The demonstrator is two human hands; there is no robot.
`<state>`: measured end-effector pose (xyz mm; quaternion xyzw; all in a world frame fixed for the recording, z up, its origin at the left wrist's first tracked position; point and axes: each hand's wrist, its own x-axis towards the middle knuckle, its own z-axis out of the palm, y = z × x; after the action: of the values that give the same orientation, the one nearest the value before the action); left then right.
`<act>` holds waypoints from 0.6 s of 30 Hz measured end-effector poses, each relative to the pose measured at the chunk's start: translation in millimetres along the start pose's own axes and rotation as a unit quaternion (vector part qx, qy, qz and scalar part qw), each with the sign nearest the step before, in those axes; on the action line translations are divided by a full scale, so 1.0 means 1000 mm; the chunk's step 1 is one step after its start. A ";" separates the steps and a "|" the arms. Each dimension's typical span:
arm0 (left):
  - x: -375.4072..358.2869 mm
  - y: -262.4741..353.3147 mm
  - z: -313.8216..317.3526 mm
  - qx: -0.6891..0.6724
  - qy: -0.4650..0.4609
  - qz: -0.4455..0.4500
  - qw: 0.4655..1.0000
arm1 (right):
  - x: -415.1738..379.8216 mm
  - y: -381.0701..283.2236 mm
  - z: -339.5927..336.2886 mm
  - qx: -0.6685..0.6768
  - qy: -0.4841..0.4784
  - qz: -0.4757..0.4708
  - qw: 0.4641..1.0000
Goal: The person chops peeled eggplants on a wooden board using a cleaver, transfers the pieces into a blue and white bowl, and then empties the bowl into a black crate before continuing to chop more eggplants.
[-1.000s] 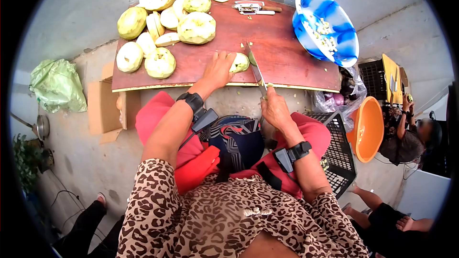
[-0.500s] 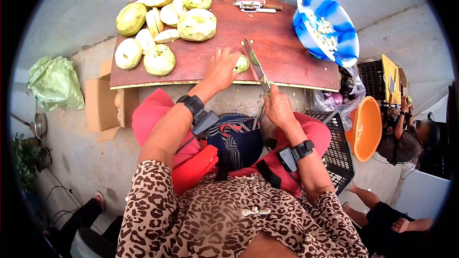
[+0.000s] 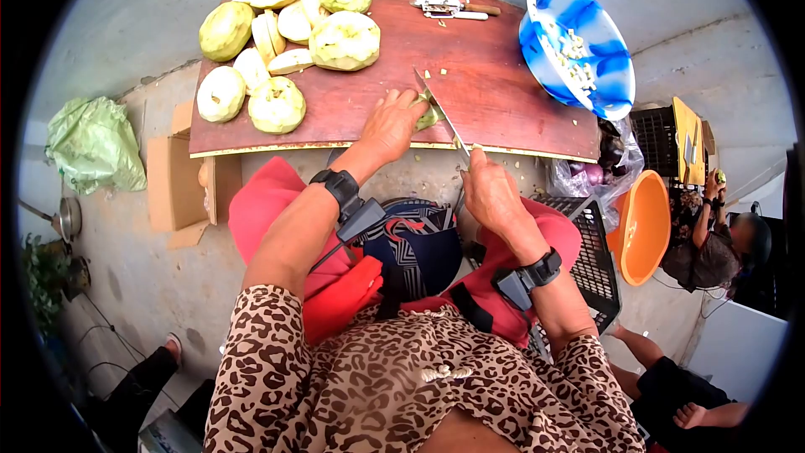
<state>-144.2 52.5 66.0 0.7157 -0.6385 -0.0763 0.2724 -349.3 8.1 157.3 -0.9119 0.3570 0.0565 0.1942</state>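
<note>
My right hand (image 3: 495,193) is closed around the handle of a knife (image 3: 444,117), its long blade pointing away from me across the front part of the table. Beside the blade, my left hand (image 3: 391,126) presses a pale green piece of peeled fruit (image 3: 430,117) against the tabletop, fingers curled. Blade and piece appear to touch. Several peeled, pale green round fruits (image 3: 345,41) and cut slices (image 3: 292,61) lie at the table's left. A blue and white basin (image 3: 616,59) at the right holds small diced pieces (image 3: 574,59).
Peelers and a wooden-handled knife (image 3: 457,8) lie at the back of the reddish table (image 3: 503,75). On the floor are a cardboard box (image 3: 172,184), a black crate (image 3: 591,264) and an orange basin (image 3: 641,226). Another person (image 3: 708,243) sits at the right, holding something green.
My left fingers have come down lower over the piece, which now shows less between hand and blade. The knife has shifted slightly left towards it.
</note>
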 end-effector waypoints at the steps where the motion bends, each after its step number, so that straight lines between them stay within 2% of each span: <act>1: 0.001 0.000 -0.001 0.003 -0.012 -0.004 1.000 | 0.000 -0.001 -0.002 -0.003 -0.004 -0.002 1.000; 8: 0.000 0.001 -0.003 0.001 -0.030 -0.010 1.000 | 0.015 -0.010 -0.017 0.002 -0.065 0.002 0.998; 11: 0.000 0.002 -0.003 -0.001 -0.040 -0.016 0.999 | 0.024 -0.001 0.000 0.009 -0.048 -0.014 0.999; 18: -0.002 0.003 -0.004 -0.002 -0.038 -0.016 0.999 | 0.026 0.017 0.056 0.073 0.004 0.034 0.997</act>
<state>-145.1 55.1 70.3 0.7218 -0.6367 -0.1094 0.2484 -339.2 2.7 94.4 -0.8827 0.3921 0.0332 0.2568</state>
